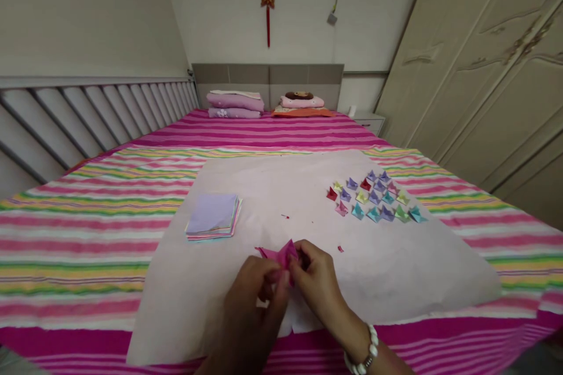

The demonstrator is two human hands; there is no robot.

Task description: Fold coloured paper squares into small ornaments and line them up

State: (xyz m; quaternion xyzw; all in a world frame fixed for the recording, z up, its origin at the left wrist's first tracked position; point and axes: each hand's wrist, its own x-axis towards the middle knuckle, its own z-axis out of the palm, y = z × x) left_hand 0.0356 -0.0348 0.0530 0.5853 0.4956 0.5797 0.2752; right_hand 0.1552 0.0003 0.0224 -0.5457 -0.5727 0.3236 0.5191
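Observation:
Between my two hands is a pink folded paper crane (pixel 281 254), with pointed ends sticking up above the fingers. My left hand (pixel 259 293) pinches it from the left and below with thumb and fingers. From the right, my right hand (pixel 314 272) pinches its right part; a white bead bracelet (pixel 367 354) circles that wrist. The fingers cover the crane's lower part. A stack of coloured paper squares (pixel 213 214), lilac on top, lies to the left. Several small folded paper cranes (pixel 373 198) in many colours stand in rows to the right.
A large white sheet (pixel 281 181) lies under everything on a striped bed (pixel 79 246). Small red scraps (pixel 340 248) are on the sheet. Folded bedding (pixel 235 102) sits by the headboard (pixel 246 73); a slatted rail (pixel 109 111) runs left, a wardrobe (pixel 475 70) right.

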